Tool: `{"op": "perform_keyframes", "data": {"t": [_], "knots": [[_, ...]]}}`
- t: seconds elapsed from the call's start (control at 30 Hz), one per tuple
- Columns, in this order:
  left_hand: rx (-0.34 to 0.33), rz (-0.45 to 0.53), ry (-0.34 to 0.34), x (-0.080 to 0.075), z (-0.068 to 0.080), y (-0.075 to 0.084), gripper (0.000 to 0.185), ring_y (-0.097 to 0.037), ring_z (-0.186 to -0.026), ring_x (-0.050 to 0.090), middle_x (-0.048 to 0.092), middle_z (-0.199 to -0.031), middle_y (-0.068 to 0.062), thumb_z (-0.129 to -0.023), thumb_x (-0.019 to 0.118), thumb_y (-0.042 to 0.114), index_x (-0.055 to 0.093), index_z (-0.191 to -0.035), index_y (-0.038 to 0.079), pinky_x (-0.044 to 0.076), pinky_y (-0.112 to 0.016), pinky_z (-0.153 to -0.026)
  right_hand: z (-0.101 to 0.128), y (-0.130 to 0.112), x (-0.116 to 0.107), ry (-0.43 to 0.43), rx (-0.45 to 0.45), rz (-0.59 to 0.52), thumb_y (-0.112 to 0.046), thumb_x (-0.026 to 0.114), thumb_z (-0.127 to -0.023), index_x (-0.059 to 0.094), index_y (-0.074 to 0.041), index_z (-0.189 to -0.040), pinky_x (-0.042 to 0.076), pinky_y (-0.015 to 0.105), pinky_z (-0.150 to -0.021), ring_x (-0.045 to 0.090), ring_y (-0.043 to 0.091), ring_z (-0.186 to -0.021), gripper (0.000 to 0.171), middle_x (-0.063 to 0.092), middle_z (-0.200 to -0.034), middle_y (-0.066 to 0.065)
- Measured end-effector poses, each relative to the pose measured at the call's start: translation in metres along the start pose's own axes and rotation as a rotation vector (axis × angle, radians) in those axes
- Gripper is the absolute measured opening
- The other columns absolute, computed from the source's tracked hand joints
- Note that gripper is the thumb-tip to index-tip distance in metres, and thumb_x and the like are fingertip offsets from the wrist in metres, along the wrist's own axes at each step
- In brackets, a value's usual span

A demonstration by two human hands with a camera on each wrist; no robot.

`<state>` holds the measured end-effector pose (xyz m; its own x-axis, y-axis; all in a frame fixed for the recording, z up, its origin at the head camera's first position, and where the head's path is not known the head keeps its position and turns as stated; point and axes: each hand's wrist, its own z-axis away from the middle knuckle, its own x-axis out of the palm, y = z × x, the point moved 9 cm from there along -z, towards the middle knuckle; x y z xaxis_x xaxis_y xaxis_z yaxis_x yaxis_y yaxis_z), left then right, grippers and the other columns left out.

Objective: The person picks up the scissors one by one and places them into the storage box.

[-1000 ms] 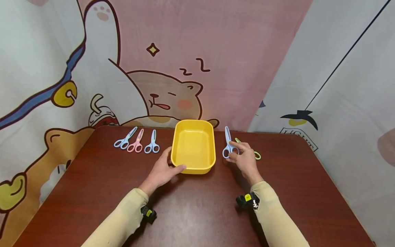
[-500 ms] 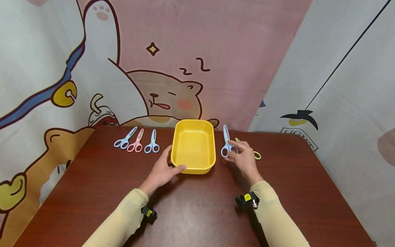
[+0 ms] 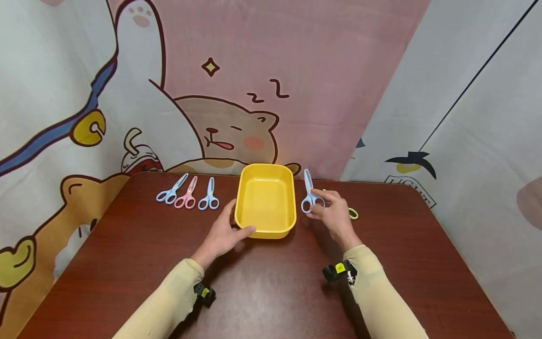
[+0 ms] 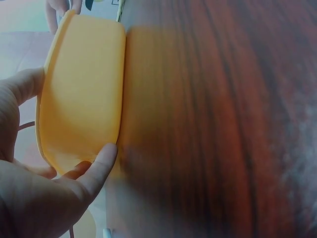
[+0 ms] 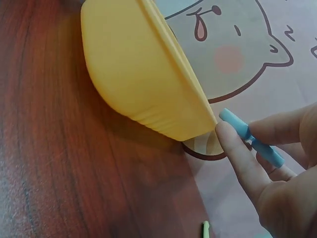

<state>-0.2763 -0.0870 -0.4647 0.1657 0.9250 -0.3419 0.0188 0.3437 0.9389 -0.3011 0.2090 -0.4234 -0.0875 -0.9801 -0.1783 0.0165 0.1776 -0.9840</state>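
My left hand (image 3: 222,233) holds the yellow plastic bin (image 3: 241,195) at its near left corner, thumb on the front rim and fingers along the side wall. My right hand (image 3: 337,220) pinches light blue scissors (image 3: 308,181) by the handle loops, between thumb and fingers. These scissors are raised off the table, blades pointing away, just right of the bin. In the right wrist view the blue handle (image 5: 270,152) appears edge-on beside the bin's rim. Green scissors (image 3: 353,213) lie behind my right hand, which mostly hides them.
Left of the bin, blue scissors (image 3: 169,195), pink scissors (image 3: 186,200) and another blue pair (image 3: 209,200) lie on the brown table (image 3: 271,292). A printed cartoon curtain (image 3: 338,70) hangs along the table's back edge.
My right hand has shifted the blue scissors slightly left and up, nearer the bin. The left hand and the bin have stayed in place.
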Motion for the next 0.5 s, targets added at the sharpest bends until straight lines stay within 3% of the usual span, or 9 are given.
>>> {"op": "perform_keyframes", "data": {"t": [0.5], "knots": [[0.005, -0.007, 0.004, 0.000, 0.000, -0.001, 0.098, -0.028, -0.114, 0.063, 0.052, -0.144, -0.014, -0.085, 0.087, 0.020, 0.027, -0.161, 0.014, 0.059, -0.039, -0.090, -0.004, -0.011, 0.007, -0.028, 0.022, -0.026, 0.014, 0.065, -0.090, 0.060, 0.007, -0.139, 0.062, 0.028, -0.074, 0.064, 0.018, -0.090, 0.049, 0.044, -0.128, 0.021]]}}
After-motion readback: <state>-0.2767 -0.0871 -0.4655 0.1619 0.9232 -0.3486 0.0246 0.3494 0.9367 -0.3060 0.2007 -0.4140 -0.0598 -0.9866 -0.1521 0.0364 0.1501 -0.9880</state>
